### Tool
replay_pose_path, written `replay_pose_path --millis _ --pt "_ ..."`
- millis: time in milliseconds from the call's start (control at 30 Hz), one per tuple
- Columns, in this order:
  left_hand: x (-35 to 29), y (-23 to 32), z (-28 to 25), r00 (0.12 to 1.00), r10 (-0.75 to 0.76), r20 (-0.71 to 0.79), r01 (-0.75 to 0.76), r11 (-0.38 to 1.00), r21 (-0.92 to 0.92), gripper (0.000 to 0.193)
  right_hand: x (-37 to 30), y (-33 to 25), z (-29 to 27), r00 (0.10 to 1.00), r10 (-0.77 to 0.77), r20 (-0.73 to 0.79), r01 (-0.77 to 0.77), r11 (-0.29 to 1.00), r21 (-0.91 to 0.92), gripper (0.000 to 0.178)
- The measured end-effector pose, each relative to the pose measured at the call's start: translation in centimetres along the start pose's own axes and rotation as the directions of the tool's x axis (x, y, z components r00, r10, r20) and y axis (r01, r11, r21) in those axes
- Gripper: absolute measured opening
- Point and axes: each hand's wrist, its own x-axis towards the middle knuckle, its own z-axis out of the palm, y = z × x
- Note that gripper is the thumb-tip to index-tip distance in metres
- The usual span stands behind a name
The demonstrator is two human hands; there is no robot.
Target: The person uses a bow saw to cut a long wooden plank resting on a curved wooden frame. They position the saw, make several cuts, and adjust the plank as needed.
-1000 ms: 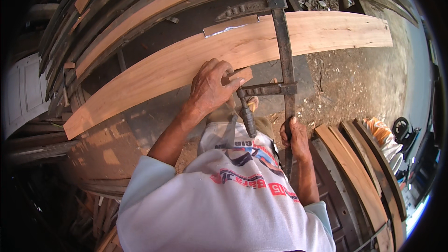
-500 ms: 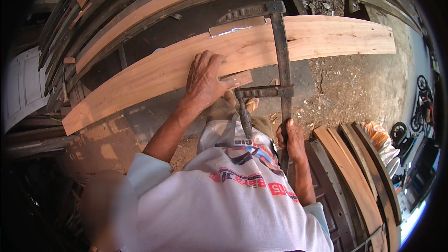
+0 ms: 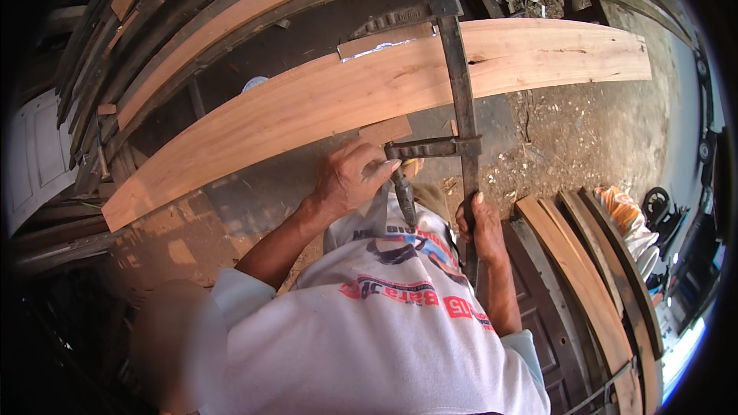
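Observation:
A wide pale wooden plank [image 3: 307, 104] stretches across the view, with a steel bar clamp [image 3: 459, 81] lying over it. The clamp's fixed jaw [image 3: 396, 19] is at the far edge, beside a small wood block [image 3: 388, 40] with a shiny strip. Its sliding jaw [image 3: 434, 147] is on the near side, by another wood block [image 3: 387, 130]. My left hand [image 3: 355, 175] is closed, thumb and fingers at the top of the clamp's screw handle [image 3: 403, 196]; some fingertips are hidden. Lower on the bar, my right hand [image 3: 483, 227] wraps round it.
Long boards [image 3: 254, 4] are stacked along the far side. Several boards [image 3: 584, 284] and a brown panelled door [image 3: 538, 300] lie at my right. A white panelled door [image 3: 34, 154] stands at far left. Wood chips litter the floor [image 3: 569, 134].
My left hand has left the plank and near block and come down toward me to the clamp's screw. My right hand keeps its hold on the bar.

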Motion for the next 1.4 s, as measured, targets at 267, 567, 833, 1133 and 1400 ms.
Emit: replay_pose_path --millis 267,567,833,1133,1400 --pt "-1.6 -0.5 6.2 0.863 -0.488 0.131 0.326 0.339 -0.882 0.057 0.0 -0.3 -0.2 0.999 0.04 0.002 -0.04 0.999 -0.007 0.074" --pt "-0.2 -1.3 8.9 0.876 -0.416 0.244 0.356 0.218 -0.909 0.054 -0.3 -0.4 -1.0 0.999 0.043 -0.024 -0.042 0.999 0.018 0.071" --pt "0.6 -0.7 8.7 0.864 -0.426 0.267 0.401 0.261 -0.878 0.058 0.0 -0.7 -1.6 0.998 0.057 -0.007 -0.057 0.995 0.082 0.068" --pt "0.8 -0.3 8.5 0.842 -0.462 0.278 0.418 0.233 -0.878 0.059 0.4 -0.4 -2.2 0.997 0.071 -0.021 -0.069 0.995 0.073 0.069" --pt "0.5 -1.2 9.7 0.861 -0.418 0.289 0.4 0.205 -0.893 0.059 0.6 -2.0 -2.5 0.994 0.098 -0.045 -0.097 0.995 0.018 0.065"
